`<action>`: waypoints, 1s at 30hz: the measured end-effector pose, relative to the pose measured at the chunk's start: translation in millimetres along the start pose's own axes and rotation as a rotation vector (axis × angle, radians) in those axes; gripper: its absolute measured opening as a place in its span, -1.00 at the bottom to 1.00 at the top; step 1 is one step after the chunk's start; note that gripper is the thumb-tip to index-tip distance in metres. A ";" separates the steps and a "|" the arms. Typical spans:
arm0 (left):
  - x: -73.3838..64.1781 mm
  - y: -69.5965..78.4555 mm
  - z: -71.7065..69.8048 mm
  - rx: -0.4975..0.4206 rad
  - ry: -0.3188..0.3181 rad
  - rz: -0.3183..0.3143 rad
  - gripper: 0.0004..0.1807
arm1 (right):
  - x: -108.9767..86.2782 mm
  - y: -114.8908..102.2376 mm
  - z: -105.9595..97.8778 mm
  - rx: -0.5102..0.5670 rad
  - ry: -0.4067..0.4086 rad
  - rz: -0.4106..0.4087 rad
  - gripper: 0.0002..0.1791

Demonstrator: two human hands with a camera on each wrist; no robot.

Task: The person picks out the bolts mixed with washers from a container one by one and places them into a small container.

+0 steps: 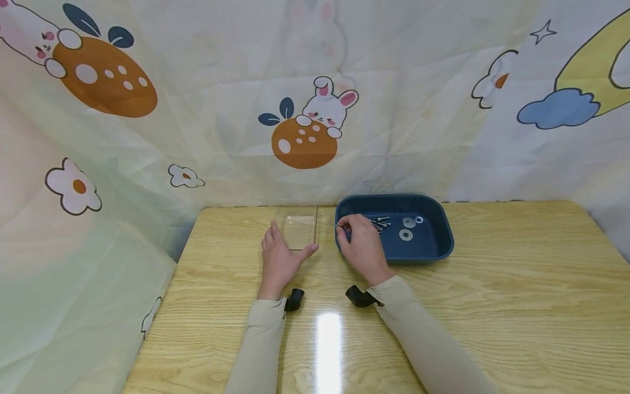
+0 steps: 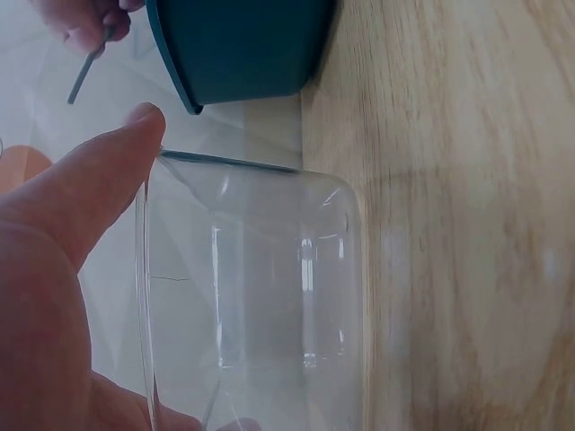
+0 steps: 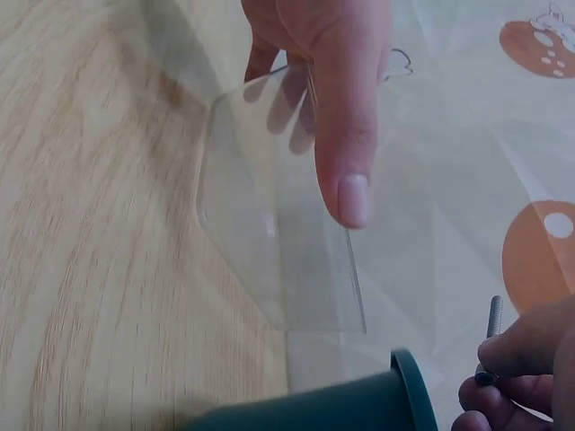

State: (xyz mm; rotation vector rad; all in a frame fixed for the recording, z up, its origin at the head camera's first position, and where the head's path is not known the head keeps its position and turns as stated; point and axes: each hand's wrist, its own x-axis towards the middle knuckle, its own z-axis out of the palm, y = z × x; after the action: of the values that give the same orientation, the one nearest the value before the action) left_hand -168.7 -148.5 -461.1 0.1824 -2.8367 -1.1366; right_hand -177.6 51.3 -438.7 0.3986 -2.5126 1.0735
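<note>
Metal screw (image 3: 495, 316) sits pinched in the fingers of my right hand (image 1: 363, 246), near the left rim of the blue tray (image 1: 428, 243); on my feed, my left hand (image 1: 280, 264) has its fingers grasping the clear container (image 2: 269, 269) on the table (image 1: 517, 295). Loose screws (image 1: 381, 223) and washers (image 1: 406, 235) lie in the tray; behind hangs a rabbit-printed curtain (image 1: 418, 148).

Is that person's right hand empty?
No, the right wrist view shows the right hand pinching a small metal screw between thumb and fingers.
</note>
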 end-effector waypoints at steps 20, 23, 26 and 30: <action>-0.4 -0.5 0.6 -0.002 0.009 -0.010 0.44 | 1.4 -14.4 23.2 0.013 0.004 -0.066 -0.96; -0.3 -0.7 0.7 0.004 0.012 -0.004 0.45 | 1.9 -16.1 25.6 -0.005 0.009 -0.081 -0.96; -0.2 -0.4 1.3 0.011 0.014 0.002 0.44 | 2.8 -16.7 27.2 -0.015 0.009 -0.097 -0.95; -0.1 0.2 1.6 0.020 0.012 0.001 0.44 | 4.8 -17.3 29.6 -0.013 0.001 -0.115 -0.95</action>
State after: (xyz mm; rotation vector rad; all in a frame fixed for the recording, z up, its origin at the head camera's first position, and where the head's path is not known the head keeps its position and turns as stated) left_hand -168.8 -147.2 -462.2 0.1889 -2.8385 -1.1038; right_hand -181.8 17.4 -444.5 0.5317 -2.4618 1.0125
